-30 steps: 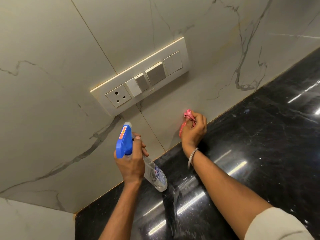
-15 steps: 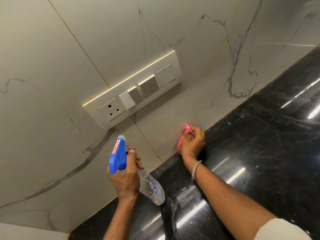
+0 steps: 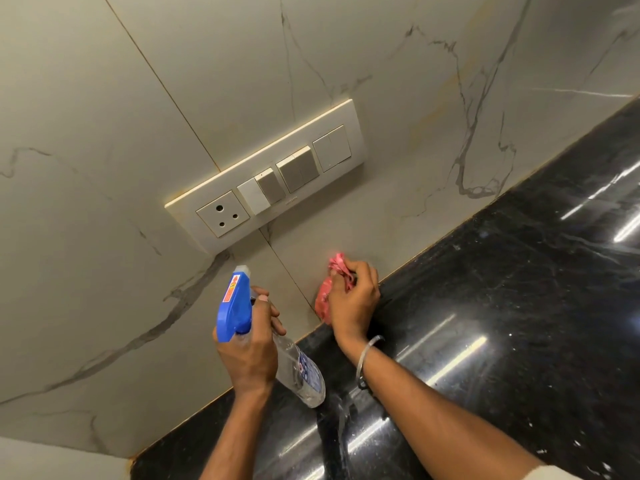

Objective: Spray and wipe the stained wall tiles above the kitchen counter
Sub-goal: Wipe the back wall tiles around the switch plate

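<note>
Right hand (image 3: 355,303) clenched on crumpled pink cloth (image 3: 323,299), pressed to grey-veined white wall tile (image 3: 381,209) just above black tabletop (image 3: 502,306), 5 o'clock of switch plate (image 3: 263,188). Left hand (image 3: 247,358) wrapped round spray bottle (image 3: 233,306): blue trigger head, clear body, at cloth's 9 o'clock.

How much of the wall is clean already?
Hard to say what is finished. Right now the right hand presses a pink cloth on the tile just above the counter, while the left hand holds the spray bottle. Yellowish marks higher up look unwiped.
</note>
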